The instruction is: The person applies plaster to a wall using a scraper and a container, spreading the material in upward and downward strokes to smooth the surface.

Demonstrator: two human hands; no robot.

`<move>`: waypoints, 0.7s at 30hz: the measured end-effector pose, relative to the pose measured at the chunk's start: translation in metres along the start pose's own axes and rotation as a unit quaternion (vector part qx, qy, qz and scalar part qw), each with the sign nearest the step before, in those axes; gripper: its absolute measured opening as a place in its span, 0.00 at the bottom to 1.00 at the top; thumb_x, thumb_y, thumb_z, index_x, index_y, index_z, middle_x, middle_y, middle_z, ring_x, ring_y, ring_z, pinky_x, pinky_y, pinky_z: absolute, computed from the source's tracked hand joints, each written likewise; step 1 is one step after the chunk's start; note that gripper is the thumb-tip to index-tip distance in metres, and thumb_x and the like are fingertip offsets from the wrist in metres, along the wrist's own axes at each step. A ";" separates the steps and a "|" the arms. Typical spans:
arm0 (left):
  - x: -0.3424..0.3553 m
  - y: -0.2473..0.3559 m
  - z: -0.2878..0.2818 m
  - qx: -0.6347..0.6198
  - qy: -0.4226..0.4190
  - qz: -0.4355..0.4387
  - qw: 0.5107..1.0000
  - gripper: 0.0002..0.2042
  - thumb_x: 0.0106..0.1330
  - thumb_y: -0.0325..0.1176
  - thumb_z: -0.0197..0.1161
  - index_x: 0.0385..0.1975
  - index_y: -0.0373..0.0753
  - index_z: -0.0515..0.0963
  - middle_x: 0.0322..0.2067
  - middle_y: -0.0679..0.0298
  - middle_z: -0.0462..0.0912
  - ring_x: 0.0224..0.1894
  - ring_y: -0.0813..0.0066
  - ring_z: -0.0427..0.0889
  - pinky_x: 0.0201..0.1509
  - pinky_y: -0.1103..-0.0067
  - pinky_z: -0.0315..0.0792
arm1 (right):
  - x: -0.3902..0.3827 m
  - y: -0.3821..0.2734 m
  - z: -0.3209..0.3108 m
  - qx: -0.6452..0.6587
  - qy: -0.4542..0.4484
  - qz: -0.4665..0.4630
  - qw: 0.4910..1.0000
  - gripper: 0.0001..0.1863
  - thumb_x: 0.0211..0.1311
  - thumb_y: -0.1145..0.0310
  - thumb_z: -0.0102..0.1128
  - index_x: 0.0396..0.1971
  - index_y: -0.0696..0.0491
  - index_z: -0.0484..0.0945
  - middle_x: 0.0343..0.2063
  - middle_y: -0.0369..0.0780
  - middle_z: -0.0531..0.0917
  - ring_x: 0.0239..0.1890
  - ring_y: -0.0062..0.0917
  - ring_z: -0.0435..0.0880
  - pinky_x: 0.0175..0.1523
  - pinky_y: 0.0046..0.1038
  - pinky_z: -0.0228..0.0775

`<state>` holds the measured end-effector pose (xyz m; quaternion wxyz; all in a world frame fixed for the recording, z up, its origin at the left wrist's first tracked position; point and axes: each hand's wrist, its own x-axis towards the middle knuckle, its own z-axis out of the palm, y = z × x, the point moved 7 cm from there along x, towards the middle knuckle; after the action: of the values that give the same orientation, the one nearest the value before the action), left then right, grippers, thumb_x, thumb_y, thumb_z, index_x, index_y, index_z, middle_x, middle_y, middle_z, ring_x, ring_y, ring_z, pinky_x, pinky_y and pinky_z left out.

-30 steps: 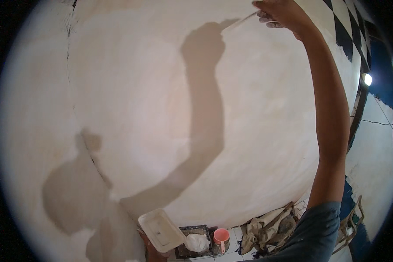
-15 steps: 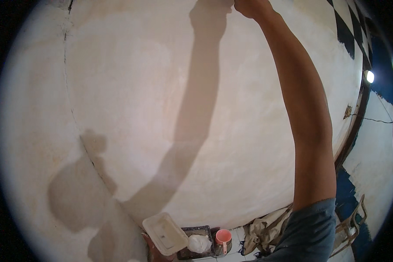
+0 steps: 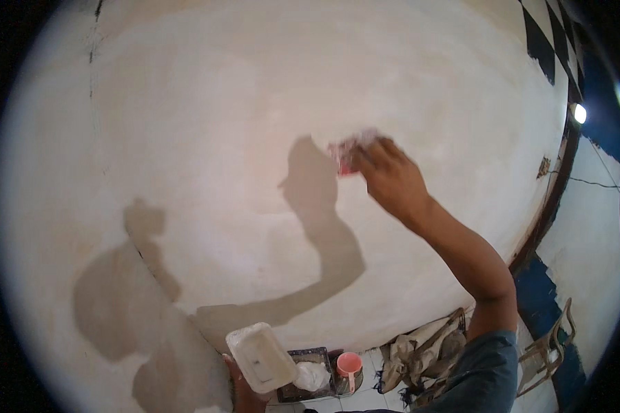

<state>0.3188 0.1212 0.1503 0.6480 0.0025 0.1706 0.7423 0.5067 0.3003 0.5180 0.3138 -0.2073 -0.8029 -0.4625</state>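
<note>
My right hand [image 3: 396,179], reaching out in front of the pale wall [image 3: 241,89], is closed on a small red scraper [image 3: 346,162] smeared with white. Motion blurs its outline, and my fingers cover part of it. Low in the view, my left hand [image 3: 241,382] grips a whitish rectangular tub [image 3: 260,359] at its left and lower side; most of the fingers are hidden by the tub. Pale residue coats the tub's inside.
On the tiled floor below stand a black tray [image 3: 317,356] with a white plastic bag [image 3: 312,376] and a pink dipper [image 3: 349,365]. A crumpled tan cloth [image 3: 410,361] lies at the wall's foot. A chair [image 3: 554,347] and a lit lamp [image 3: 579,113] are at right.
My right hand has come down from the top edge to the middle of the wall, its elbow now bent. The scraper has come into view. The tub has shifted slightly upward.
</note>
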 end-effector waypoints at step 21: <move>0.010 -0.022 -0.008 0.072 -0.076 0.004 0.994 0.40 0.64 0.73 0.33 0.67 0.50 0.59 0.62 0.60 0.67 0.60 0.55 0.70 0.62 0.51 0.67 | -0.035 0.170 -0.015 0.043 0.196 0.530 0.824 0.13 0.57 0.66 0.54 0.38 0.54 0.82 0.32 0.47 0.84 0.34 0.42 0.83 0.39 0.40 0.75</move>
<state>0.3364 0.1315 0.1351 0.6542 0.1063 0.1740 0.7283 0.6422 0.3689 0.6038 0.6698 -0.4921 -0.5103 -0.2208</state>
